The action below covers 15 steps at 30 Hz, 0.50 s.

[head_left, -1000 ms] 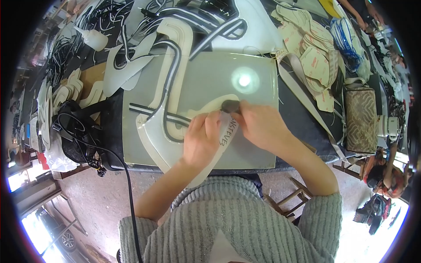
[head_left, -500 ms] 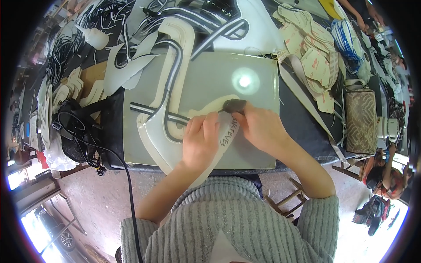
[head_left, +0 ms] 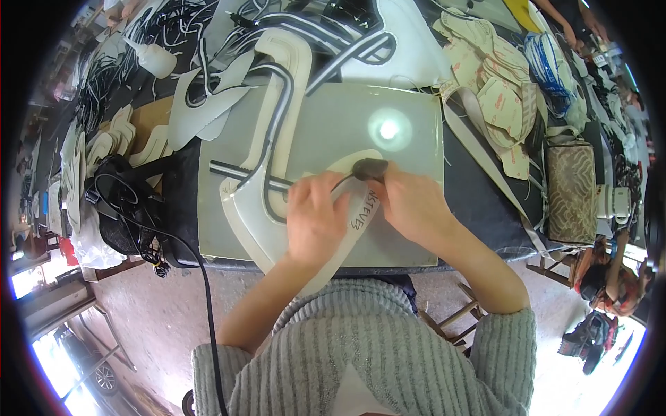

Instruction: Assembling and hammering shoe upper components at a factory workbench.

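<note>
A pale curved shoe-upper-like panel (head_left: 251,220) lies on a grey board in front of me, a looping black-and-white strip (head_left: 279,118) along it and handwriting near its right edge. My left hand (head_left: 316,218) is closed over the panel, its fingers on a striped strip that crosses it and runs under the hand. A thin dark end shows beyond those fingers. My right hand (head_left: 420,204) grips a dark, rounded tool (head_left: 370,168) at the panel's upper right edge; its exact kind is not clear. The fingertips of both hands hide part of the contact.
The grey board (head_left: 409,239) lies on a dark-covered table. Behind are bundled strips (head_left: 166,28), a white squeeze bottle (head_left: 157,61) and white panels (head_left: 399,55). Cream cut pieces (head_left: 506,104) and a patterned case (head_left: 571,194) stand right. A black cable (head_left: 207,305) hangs at left.
My left fingers have shifted slightly left and opened a little from the right hand, showing more of the thin dark end. The board and panel have slid slightly right.
</note>
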Each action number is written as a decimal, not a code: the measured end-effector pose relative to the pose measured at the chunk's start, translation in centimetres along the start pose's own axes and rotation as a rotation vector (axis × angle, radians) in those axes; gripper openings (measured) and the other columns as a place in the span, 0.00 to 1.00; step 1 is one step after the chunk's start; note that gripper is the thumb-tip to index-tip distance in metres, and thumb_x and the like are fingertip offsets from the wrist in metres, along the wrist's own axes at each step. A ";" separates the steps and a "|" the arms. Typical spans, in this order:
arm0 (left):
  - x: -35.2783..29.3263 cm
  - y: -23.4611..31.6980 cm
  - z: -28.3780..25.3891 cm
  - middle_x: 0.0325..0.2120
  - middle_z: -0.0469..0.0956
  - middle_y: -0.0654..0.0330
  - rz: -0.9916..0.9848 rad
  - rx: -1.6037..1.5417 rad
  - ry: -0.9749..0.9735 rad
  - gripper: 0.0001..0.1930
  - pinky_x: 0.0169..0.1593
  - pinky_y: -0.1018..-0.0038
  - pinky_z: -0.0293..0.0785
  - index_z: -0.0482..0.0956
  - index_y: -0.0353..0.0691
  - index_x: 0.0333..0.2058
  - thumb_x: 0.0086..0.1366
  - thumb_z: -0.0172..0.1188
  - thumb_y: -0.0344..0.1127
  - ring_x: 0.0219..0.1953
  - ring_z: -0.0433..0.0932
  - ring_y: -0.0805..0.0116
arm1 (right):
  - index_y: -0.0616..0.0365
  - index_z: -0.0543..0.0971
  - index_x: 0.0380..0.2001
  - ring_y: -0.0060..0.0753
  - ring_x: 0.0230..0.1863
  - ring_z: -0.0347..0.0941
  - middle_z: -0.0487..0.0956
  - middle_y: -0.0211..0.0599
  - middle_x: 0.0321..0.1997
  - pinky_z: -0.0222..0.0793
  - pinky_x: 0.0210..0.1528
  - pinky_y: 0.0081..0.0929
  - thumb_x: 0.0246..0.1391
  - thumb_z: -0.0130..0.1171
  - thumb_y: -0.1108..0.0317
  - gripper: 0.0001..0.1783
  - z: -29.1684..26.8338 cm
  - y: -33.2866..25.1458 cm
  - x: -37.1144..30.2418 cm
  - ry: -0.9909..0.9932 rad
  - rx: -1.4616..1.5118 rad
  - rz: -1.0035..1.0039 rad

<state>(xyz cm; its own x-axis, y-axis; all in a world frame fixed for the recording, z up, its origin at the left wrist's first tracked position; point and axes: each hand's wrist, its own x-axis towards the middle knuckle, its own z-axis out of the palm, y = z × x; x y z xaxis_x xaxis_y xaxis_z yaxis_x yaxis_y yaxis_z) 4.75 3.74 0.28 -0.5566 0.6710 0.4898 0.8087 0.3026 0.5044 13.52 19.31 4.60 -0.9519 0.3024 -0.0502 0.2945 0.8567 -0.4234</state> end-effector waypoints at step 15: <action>-0.7 -0.4 0.2 0.31 0.78 0.56 0.119 0.078 0.037 0.15 0.38 0.66 0.75 0.76 0.33 0.42 0.55 0.65 0.20 0.34 0.78 0.59 | 0.63 0.69 0.28 0.52 0.19 0.77 0.77 0.46 0.17 0.71 0.20 0.44 0.65 0.52 0.59 0.17 -0.4 -0.8 0.4 -0.071 -0.014 -0.038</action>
<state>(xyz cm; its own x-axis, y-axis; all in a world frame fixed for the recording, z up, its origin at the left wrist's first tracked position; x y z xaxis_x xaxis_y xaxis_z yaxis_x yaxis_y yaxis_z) 4.85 3.23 -0.40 -0.4610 0.6805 0.5695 0.8811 0.2748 0.3849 12.96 18.92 5.32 -0.9658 0.2395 -0.0989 0.2588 0.8730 -0.4134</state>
